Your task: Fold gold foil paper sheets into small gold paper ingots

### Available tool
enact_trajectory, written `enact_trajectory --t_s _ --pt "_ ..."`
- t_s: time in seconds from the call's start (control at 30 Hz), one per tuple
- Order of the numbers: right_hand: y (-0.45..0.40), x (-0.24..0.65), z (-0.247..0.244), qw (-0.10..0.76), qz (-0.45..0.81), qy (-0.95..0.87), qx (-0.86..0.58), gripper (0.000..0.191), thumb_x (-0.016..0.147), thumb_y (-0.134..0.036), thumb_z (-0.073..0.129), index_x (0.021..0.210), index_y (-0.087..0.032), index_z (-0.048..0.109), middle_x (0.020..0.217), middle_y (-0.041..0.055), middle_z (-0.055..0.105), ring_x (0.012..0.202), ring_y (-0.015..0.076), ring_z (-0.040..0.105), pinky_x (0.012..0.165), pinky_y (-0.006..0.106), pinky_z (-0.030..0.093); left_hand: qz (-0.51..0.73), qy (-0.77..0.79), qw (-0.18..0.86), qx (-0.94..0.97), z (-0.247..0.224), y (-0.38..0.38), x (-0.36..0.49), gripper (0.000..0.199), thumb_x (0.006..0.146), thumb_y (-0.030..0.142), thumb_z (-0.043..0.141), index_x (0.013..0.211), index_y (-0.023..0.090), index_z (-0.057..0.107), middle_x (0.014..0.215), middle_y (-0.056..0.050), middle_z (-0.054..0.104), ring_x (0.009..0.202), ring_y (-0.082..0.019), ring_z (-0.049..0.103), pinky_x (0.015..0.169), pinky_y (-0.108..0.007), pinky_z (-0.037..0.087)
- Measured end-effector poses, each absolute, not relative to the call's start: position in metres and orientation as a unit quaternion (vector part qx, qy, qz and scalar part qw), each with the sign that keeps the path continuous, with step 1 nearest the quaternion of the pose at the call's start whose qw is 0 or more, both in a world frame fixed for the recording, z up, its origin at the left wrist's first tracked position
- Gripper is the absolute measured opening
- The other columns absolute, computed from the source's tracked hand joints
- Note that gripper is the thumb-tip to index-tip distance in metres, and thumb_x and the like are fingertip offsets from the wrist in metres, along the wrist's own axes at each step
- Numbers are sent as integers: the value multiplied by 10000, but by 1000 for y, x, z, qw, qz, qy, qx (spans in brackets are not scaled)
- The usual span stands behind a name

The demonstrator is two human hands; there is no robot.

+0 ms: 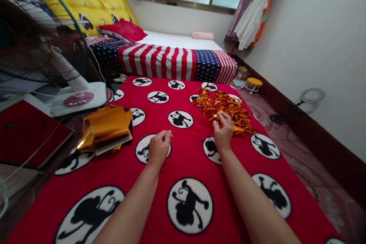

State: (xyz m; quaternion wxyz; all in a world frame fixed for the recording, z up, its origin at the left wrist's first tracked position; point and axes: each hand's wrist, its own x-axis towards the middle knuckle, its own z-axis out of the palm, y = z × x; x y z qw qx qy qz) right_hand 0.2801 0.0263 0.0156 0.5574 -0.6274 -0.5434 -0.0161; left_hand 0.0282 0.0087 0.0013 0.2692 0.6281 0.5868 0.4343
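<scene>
My left hand [160, 146] rests over the red cloth [194, 160] with its fingers curled in, and nothing shows in it. At the near edge of a heap of crumpled or folded shiny gold foil pieces [228, 105] is my right hand [223, 129]. Its thumb and bent fingers close around the edge of one piece, partly hidden by the fingers. To the left lies a stack of flat gold foil sheets [110, 126], some with a pale edge, apart from both hands.
A standing fan [77, 97] with a white base is at the left, beside a dark red panel [31, 133]. A bed with a striped, starred cover [160, 61] lies beyond the cloth. A yellow stool [254, 82] and a ring light [311, 95] stand on the right floor.
</scene>
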Motion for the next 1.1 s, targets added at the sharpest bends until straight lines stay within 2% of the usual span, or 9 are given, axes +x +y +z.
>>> enact_trajectory --t_s 0.07,0.17,0.37,0.7,0.9,1.0,1.1 --pt "30 277 14 489 -59 -569 -658 405 832 -251 540 1221 -218 648 1234 81 594 1144 272 467 1007 446 368 434 586 270 629 1 9 28 382 915 448 448 719 196 658 589 3 603 585 -141 573 589 -244 373" --pt "35 272 11 418 -78 -585 -691 422 830 -259 539 1240 -229 634 1281 68 588 1175 293 419 1006 472 330 435 586 270 629 1 9 28 387 916 451 448 714 196 657 593 3 606 588 -141 573 589 -244 374" --pt "45 273 4 367 -100 -591 -711 391 826 -285 535 1193 -231 658 1248 57 616 1137 298 416 1001 474 293 433 585 268 631 2 9 28 397 919 459 438 719 196 658 597 -2 611 587 -145 567 585 -243 378" --pt "53 281 -1 341 -134 -563 -741 425 836 -304 532 1229 -182 639 1282 102 586 1145 323 389 1015 503 265 431 588 268 630 2 9 28 384 917 445 451 714 193 659 604 -3 615 599 -144 573 590 -243 374" --pt "49 279 4 350 -135 -569 -731 485 813 -287 597 1283 -165 591 1398 128 496 1264 340 322 1078 552 201 437 585 272 627 3 9 28 384 919 445 453 713 192 654 603 1 611 598 -140 575 594 -244 375" --pt "37 274 5 393 -148 -559 -715 434 813 -262 604 1241 -194 615 1429 116 458 1295 323 333 1090 523 235 438 583 270 629 3 9 28 390 920 446 447 713 190 655 609 -2 618 606 -141 578 598 -241 378" --pt "21 260 1 455 -94 -554 -690 298 833 -244 563 1107 -200 671 1262 117 562 1169 282 479 1016 457 370 437 583 267 631 2 9 28 397 922 449 441 717 188 657 610 -3 623 611 -141 580 598 -237 376"
